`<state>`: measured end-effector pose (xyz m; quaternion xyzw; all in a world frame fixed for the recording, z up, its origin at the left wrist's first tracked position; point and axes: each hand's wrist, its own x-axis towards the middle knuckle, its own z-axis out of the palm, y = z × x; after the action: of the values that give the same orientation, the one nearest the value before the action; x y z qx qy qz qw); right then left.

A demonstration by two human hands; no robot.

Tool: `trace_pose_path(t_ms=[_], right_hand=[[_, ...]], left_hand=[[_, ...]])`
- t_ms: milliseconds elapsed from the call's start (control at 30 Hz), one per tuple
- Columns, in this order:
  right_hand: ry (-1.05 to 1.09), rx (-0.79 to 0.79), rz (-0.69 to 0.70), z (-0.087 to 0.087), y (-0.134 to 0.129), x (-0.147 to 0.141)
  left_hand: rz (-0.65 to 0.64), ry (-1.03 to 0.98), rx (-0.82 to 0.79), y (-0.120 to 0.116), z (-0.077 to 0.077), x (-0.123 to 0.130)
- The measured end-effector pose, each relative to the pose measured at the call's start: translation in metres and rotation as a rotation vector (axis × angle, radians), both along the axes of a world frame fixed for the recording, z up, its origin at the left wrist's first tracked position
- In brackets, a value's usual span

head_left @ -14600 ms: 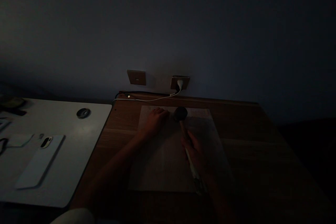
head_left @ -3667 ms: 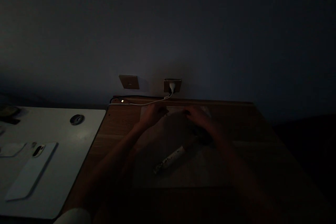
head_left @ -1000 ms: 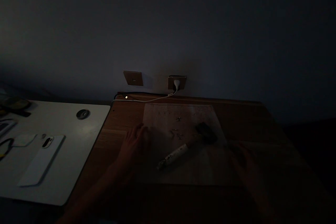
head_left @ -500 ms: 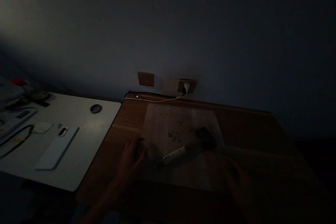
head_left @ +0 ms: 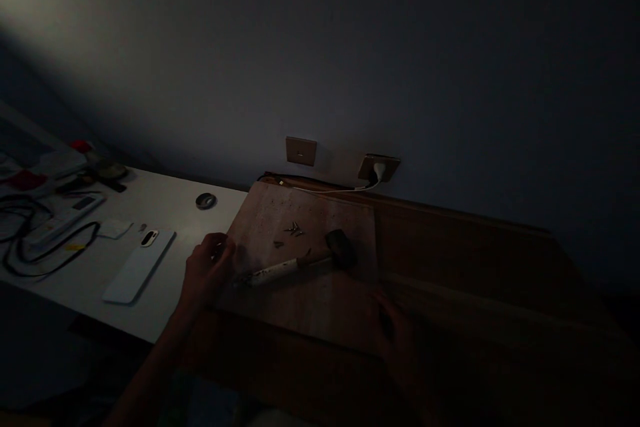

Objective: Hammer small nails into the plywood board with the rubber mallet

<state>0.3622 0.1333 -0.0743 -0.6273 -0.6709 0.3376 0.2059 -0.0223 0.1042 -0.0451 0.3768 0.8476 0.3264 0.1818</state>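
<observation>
Wooden and flat: holding the board (head_left: 320, 303) over the bench (head_left: 460, 273), with the left hand (head_left: 207, 263) pinching its left edge and the right hand (head_left: 395, 330), deep in shadow, apparently closed on the right edge. Likely gripped from opposite sides to keep it level, given the hammer (head_left: 283, 269) and small fasteners (head_left: 294, 229) loose on top. Cannot tell whether those are nails or screws, nor whether the board is lifted clear. Laid slantwise, with the hammer's head towards the right and its handle end near the left hand, perhaps serving to block the fasteners, gathered beyond the handle. On the white bench (head_left: 180, 217), alongside: a phone (head_left: 133, 273) and tape roll (head_left: 200, 203), presumably set aside from knocks
</observation>
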Motion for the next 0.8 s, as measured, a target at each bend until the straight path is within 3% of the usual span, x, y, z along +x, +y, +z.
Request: trace_pose_path(t_ms=[133, 300, 433, 500, 633, 800], right_hand=[[0.007, 0.033, -0.003, -0.006, 0.0, -0.006], [0.099, -0.066, -0.014, -0.017, 0.004, 0.007], [0.154, -0.096, -0.049, -0.021, 0.005, 0.012], [0.151, -0.098, -0.048, -0.021, 0.004, 0.012], [0.17, -0.093, -0.089, -0.022, 0.005, 0.009], [0.187, -0.095, -0.103, -0.021, 0.008, 0.007]], left_hand=[[0.025, 0.029, -0.059, -0.001, -0.006, -0.01], [-0.07, 0.052, -0.039, -0.011, -0.009, -0.031], [0.011, 0.525, -0.072, -0.036, -0.01, -0.08], [0.082, 0.635, -0.159, -0.052, -0.011, -0.105], [0.131, 0.564, -0.257, -0.074, -0.016, -0.135], [0.173, 0.517, -0.181, -0.074, -0.019, -0.137]])
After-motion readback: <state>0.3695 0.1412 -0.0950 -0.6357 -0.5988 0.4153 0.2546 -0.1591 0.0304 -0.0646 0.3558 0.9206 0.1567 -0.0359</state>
